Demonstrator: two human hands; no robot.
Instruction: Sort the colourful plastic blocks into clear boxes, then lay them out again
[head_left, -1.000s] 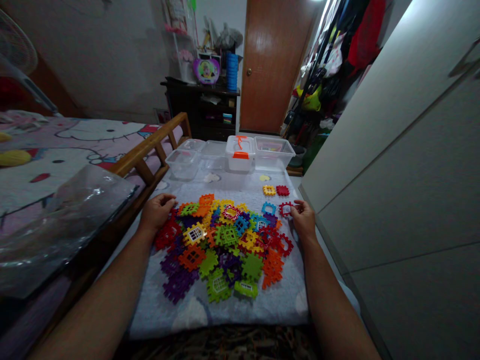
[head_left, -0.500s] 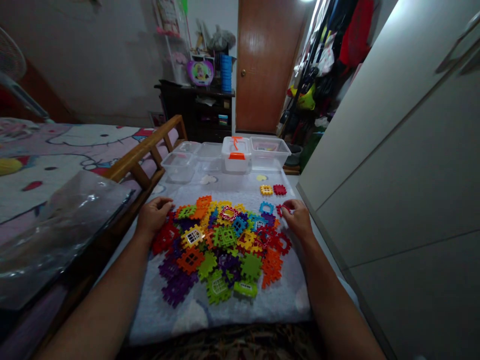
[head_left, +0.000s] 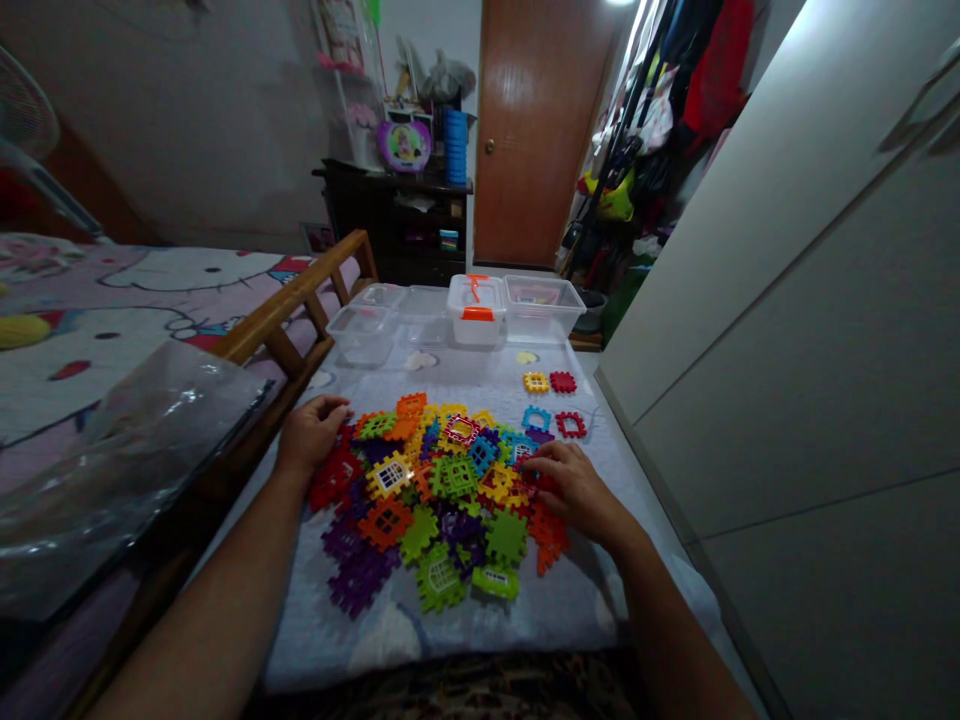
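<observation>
A heap of interlocking plastic building tiles point(head_left: 454, 475) in green, yellow, orange, purple, red and blue lies on the cloth between my hands. My left hand point(head_left: 311, 432) rests at the heap's left edge by some red tiles point(head_left: 335, 475), its fingers loosely bent and holding nothing that I can see. Over the right side of the heap, my right hand point(head_left: 576, 487) reaches with fingers apart, partly hiding red and orange tiles. Just beyond it, a red frame tile point(head_left: 571, 425) lies beside a blue frame tile point(head_left: 536, 418). Farther back sit a yellow window tile point(head_left: 536, 382) and a red tile point(head_left: 562, 382).
Clear plastic boxes point(head_left: 544, 310) and a lidded box with orange latches point(head_left: 478, 312) stand at the far end. A wooden bed rail point(head_left: 289, 310) and a plastic bag point(head_left: 142, 460) border the left. White cabinets point(head_left: 810, 330) rise on the right.
My right hand has let go of the red frame tile, which now lies near the blue one. The hand has moved nearer and left, over the heap. My left hand stays put.
</observation>
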